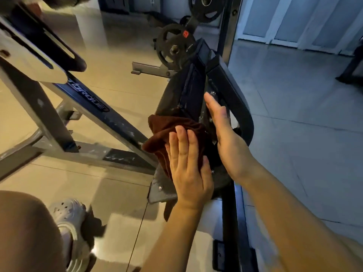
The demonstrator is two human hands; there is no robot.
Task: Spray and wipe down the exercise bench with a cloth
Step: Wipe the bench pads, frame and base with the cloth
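Note:
A dark brown cloth [165, 132] lies bunched against the black pad [172, 95] of the exercise bench in the middle of the view. My left hand [186, 165] presses flat on the cloth with straight fingers. My right hand [224, 132] lies with straight fingers along the pad's right edge, beside the black curved frame arm [239, 99]. No spray bottle shows in view.
Black weight plates [172, 48] hang on the machine behind the pad. A grey and blue machine frame [88, 99] slants across the left. My knee and a grey clog [68, 216] are at lower left on the tiled floor. White doors [294, 20] stand at far right.

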